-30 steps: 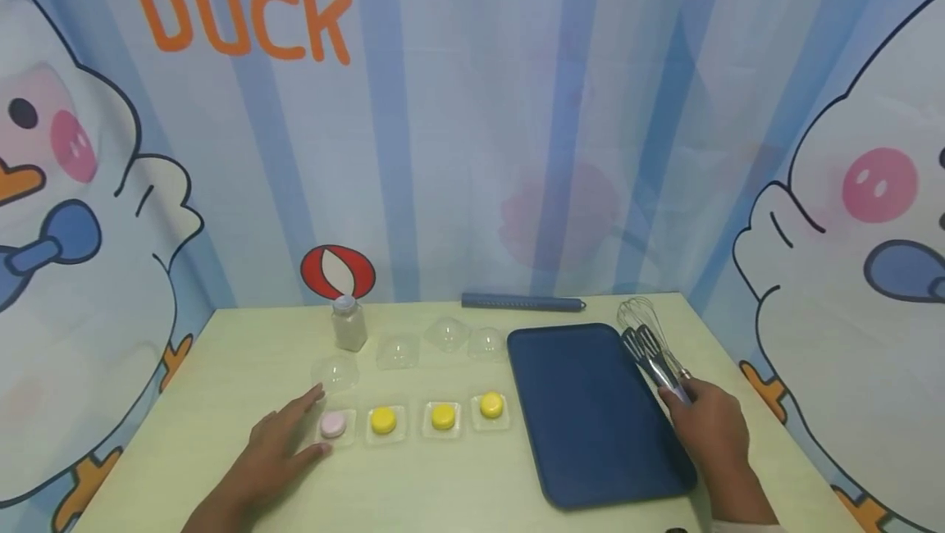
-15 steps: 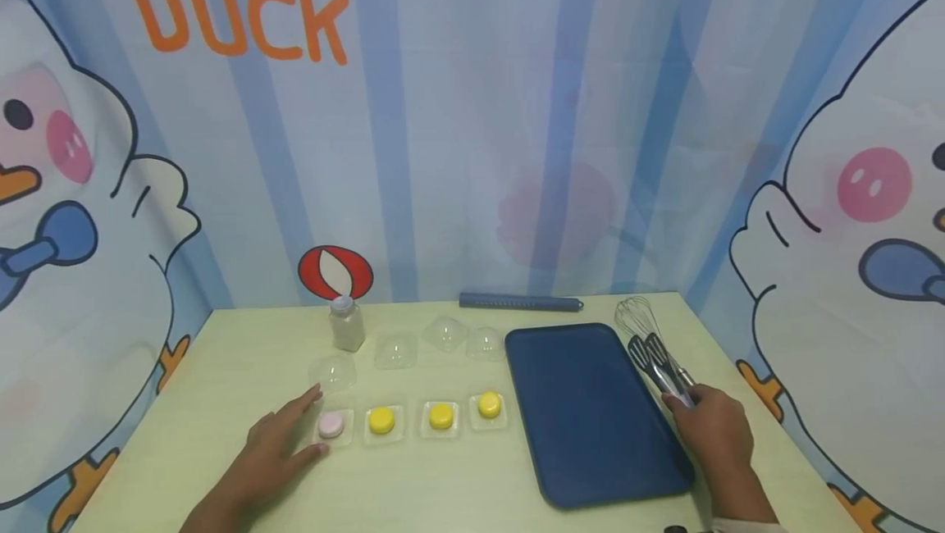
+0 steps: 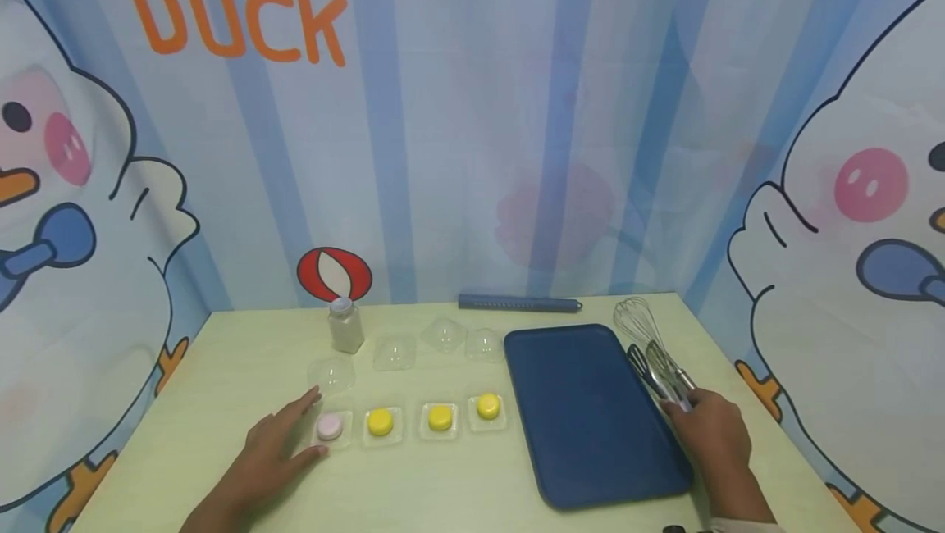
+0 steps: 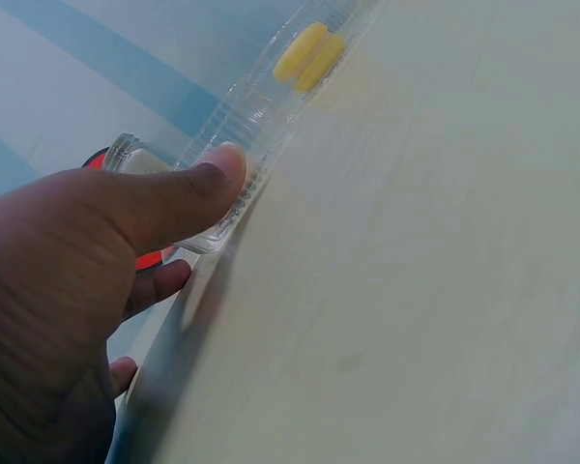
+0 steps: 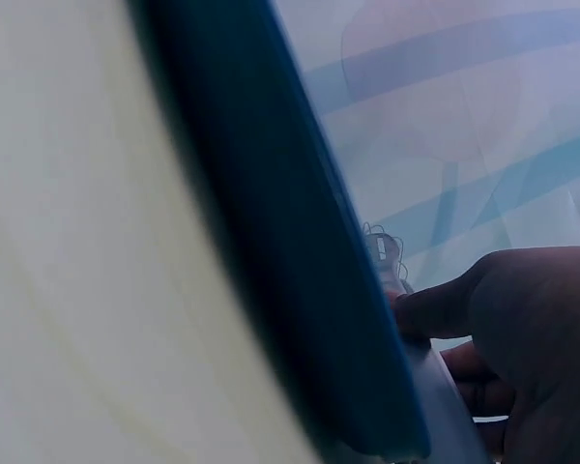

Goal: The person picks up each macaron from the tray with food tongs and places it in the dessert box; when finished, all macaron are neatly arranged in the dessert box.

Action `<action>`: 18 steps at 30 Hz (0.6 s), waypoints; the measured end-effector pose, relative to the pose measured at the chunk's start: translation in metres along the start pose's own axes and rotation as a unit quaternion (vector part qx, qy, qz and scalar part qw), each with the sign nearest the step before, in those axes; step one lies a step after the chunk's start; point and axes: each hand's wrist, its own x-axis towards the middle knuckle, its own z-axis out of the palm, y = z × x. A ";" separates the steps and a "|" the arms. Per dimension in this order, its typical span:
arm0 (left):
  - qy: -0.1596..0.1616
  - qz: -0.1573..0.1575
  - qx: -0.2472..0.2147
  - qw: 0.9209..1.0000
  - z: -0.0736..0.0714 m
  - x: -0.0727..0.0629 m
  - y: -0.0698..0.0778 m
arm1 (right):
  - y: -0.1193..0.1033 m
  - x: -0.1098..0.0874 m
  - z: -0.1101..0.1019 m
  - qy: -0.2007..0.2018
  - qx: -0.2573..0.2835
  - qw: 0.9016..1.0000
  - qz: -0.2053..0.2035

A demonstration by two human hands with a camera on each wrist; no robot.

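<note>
My right hand grips metal tongs with slotted ends, beside the right edge of the blue tray. A wire whisk lies just behind the tongs. My left hand rests with thumb and fingers spread around a clear plastic base holding a pink macaron. In the left wrist view, the thumb is close to the clear plastic; contact is unclear. Yellow macarons sit on similar bases in a row to the right.
Several clear domed lids lie behind the macarons. A capped jar stands at the back left. Along the back edge lies a dark blue stick-shaped item. A printed curtain surrounds the table.
The tongs have turned and shifted slightly away from the tray's edge in my right hand. My left hand stays around the pink macaron's base.
</note>
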 end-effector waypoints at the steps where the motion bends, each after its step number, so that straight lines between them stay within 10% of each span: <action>1: 0.000 0.000 0.001 1.000 0.000 0.000 0.000 | 0.000 0.000 0.001 -0.001 -0.001 1.000 0.002; 18: -0.012 -0.016 0.001 1.000 -0.001 0.002 0.001 | -0.001 0.000 0.003 -0.019 -0.003 1.000 0.009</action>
